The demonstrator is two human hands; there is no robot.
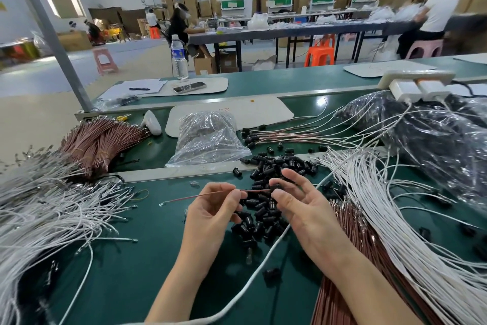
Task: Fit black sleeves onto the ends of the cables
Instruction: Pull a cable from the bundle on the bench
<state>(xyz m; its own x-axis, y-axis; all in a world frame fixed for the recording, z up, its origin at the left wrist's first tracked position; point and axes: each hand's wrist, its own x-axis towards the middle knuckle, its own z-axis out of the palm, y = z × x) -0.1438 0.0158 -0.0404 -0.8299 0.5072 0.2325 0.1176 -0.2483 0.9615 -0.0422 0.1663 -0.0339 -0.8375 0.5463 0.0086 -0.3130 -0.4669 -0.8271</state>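
Holding: left hand (208,210) pinches brown cable (200,195) near its end, above the bench (137,259).
Sleeve (276,187): black, pinched by right hand (303,208) at cable tip.
Pile (263,216): loose sleeves under both hands.

Your left hand (208,208) and right hand (297,203) meet at the middle of the table (137,232), over the sleeve pile (276,164). The cable (205,195) you pinch runs left from them, its right end at the sleeve (276,187) in your right fingers. On your left spread loose cables (52,208), with a bundle (105,140) farther off. Beyond the pile sits a bag (208,137), with sleeved cables (290,135) to its right. On your right fan out more cables (395,206), a larger bag (434,140) beyond them. Far off stands a bottle (179,57).
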